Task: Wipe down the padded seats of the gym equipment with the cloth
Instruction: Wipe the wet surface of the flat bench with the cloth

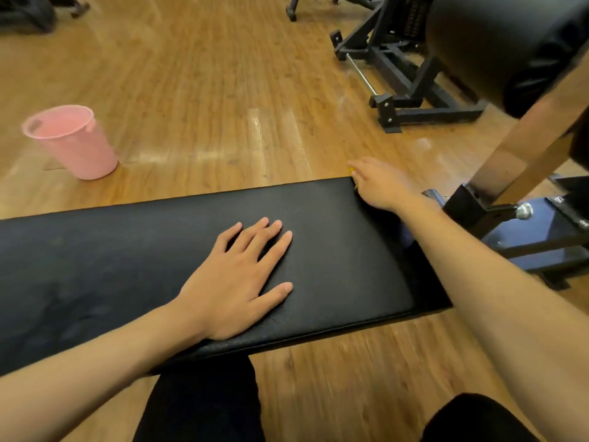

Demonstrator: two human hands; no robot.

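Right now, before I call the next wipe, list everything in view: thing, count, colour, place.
padded seat: one, black, across the middle.
bin: one, pink, on the floor, far left.
machine frame: one, black, on the floor, upper right.
roller pad: one, black, top right corner.
slanted bar: one, tan, right edge, below the roller pad.
floor: wood, brown, all round.
yellow scrap: one, at the seat's far right corner by the right fingertips; too little shows to call it the cloth.
left hand: flat on the seat, fingers straight.
right hand: at the seat's far right corner; grip hidden.
trouser legs: two, black, bottom edge.
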